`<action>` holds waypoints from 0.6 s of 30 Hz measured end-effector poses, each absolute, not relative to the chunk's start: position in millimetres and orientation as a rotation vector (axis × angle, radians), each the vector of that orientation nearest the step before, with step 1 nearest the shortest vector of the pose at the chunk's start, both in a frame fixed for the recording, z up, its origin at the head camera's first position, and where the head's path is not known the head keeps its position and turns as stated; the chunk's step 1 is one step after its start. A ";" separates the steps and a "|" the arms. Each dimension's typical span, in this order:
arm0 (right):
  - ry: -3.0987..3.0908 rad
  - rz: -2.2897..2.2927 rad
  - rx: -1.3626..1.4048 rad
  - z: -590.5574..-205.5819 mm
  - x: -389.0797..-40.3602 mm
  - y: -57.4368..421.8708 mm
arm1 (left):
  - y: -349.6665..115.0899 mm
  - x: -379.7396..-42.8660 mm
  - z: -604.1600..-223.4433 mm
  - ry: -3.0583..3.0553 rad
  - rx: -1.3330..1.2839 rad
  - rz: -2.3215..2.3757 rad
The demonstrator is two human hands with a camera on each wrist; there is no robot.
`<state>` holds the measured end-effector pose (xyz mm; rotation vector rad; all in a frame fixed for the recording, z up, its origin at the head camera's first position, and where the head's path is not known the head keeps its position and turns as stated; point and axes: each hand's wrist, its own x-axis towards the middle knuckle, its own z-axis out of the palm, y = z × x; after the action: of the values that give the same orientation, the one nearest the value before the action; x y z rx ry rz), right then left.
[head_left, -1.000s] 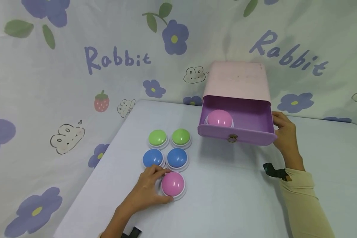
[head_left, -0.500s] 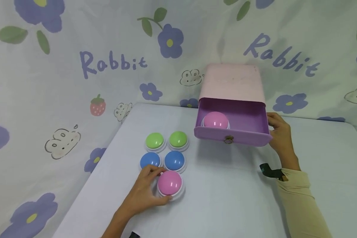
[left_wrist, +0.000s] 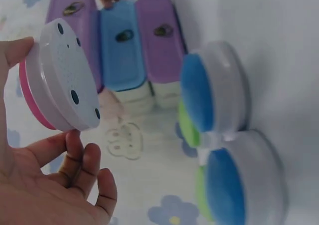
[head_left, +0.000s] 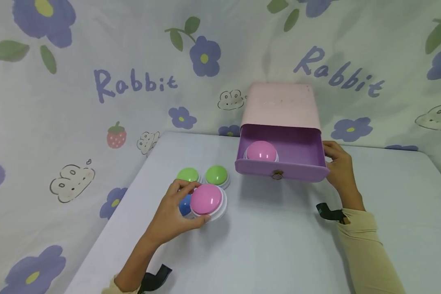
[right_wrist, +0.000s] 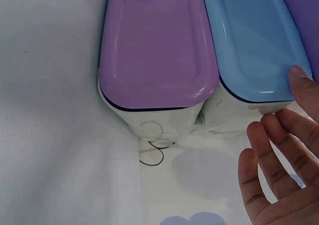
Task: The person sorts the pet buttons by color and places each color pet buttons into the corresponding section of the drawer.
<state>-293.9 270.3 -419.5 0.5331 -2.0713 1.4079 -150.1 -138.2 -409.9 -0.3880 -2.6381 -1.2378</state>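
Note:
My left hand [head_left: 167, 214] pinches a pink push button [head_left: 206, 199] by its white round base, thumb on one side and fingers on the other. The left wrist view shows the base's white underside [left_wrist: 67, 75], tilted and raised off the table. Behind it, a blue push button [head_left: 185, 205] is partly covered in the head view. My right hand [head_left: 341, 169] is at the right side of a pulled-out purple drawer [head_left: 301, 172]. In the right wrist view its thumb and fingertips lie by the lower blue drawer [right_wrist: 259, 45], fingers fairly straight. Another pink push button [head_left: 261, 152] sits inside the purple drawer.
Two green push buttons [head_left: 217, 175] stand behind the blue ones. Two blue push buttons [left_wrist: 197, 93] show in the left wrist view. The small pink-topped cabinet [head_left: 281, 104] stands against a patterned cloth backdrop [head_left: 132, 49]; a lower purple drawer [right_wrist: 159, 50] is closed.
My left hand has lifted the pink button from the table and brought it forward over the blue buttons. My right hand stays at the drawer's side. The head view has shifted slightly.

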 end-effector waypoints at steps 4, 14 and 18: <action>-2.065 1.397 0.541 -427.1 -300.7 274.3 | -128.6 -161.1 -389.5 -2.598 -0.412 -1.295; -2.092 1.355 0.520 -449.0 -317.8 287.7 | -95.1 -188.7 -339.3 -2.536 -0.524 -1.302; -2.097 1.322 0.525 -444.3 -316.1 285.9 | -79.3 -198.9 -319.3 -2.512 -0.596 -1.288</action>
<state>-316.1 285.9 -444.3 0.5247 -2.0971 1.3224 -198.9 -79.3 -319.3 -0.5956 -2.5121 -1.2881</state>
